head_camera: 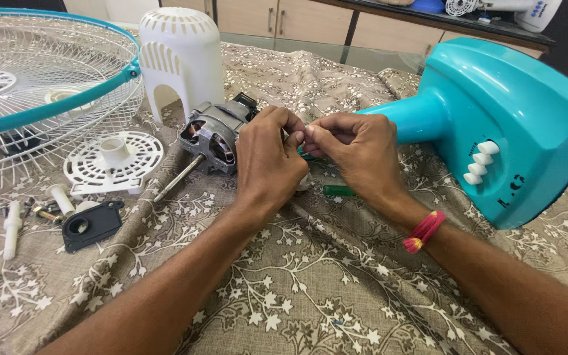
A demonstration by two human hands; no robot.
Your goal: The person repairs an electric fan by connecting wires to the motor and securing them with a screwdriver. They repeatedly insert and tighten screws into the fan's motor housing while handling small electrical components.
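Metal-cased grey fan motor with steel shaft (213, 137): likely heavy, rigid; grip the casing, not the windings. Your left hand (267, 161) and right hand (356, 154) are both closed, pinching a small green part (305, 152) beside it.

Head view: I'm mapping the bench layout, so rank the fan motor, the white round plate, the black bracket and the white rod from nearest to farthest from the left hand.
From the left hand:
1. Fan motor, right beside it, just left.
2. White round plate, further left.
3. Black bracket, lower left; close to the plate's distance, hard to call.
4. White rod, far left edge.
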